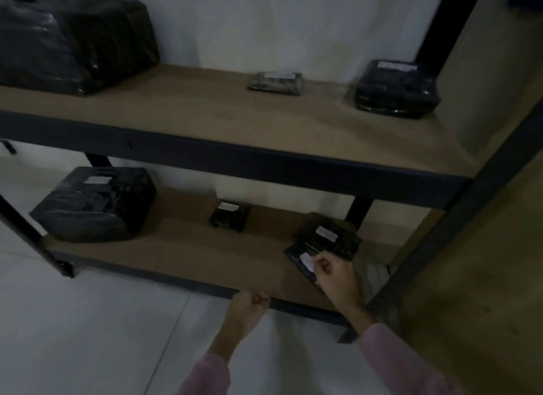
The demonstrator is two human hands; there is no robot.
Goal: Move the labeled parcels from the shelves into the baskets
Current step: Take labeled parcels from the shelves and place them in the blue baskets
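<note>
We stand before a dark metal shelving unit (264, 162) that fills most of the frame, with two brown shelves in view. The largest thing is the big black parcel (70, 39) in the upper left of the frame, on the upper shelf. Next in size is the black parcel (97, 203) at the left of the lower shelf, with a white label on top. At the upper right sits a rounded black parcel (396, 89), also labeled. A flat grey parcel (276, 83) lies in the upper middle, and a small black parcel (229, 215) stands at the back of the lower shelf.

The parcel that matters now is the flat black one (323, 247) at the right end of the lower shelf, in the lower right of the frame. Its long axis runs on a diagonal, from the lower left up to the upper right, and it seems to carry two white labels.

Our right hand (332, 274) is clearly the nearer one. It is curled, with the fingers at the near corner of this parcel, touching or pinching it by the label; the blur does not let us tell which. Our left hand (249, 306) is closed in a loose fist, holds nothing, and hangs before the front edge of the lower shelf, apart from every parcel.

We see no baskets in the frame, so we judge that the carrying step is not yet begun.
</note>
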